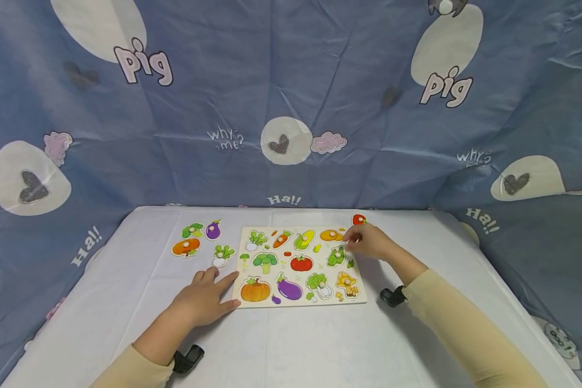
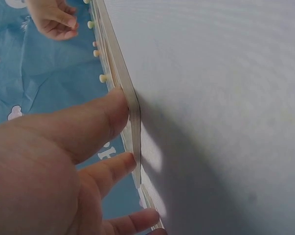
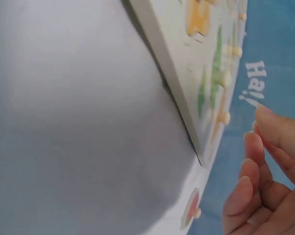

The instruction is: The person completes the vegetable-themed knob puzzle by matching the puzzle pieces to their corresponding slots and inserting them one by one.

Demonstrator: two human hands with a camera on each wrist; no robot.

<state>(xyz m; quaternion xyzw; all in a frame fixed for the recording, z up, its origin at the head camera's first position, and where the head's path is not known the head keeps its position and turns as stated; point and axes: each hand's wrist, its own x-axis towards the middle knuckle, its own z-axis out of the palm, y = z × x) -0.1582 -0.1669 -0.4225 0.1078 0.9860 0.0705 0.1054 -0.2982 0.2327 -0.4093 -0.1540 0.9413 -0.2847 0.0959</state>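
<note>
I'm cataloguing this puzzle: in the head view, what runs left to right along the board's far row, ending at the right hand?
White turnip with green leaves, orange green-topped carrot, yellow corn cob, oval orange vegetable, bare right hand.

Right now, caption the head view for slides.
Left hand touches vegetable puzzle board; right hand hovers near its far-right corner.
</note>
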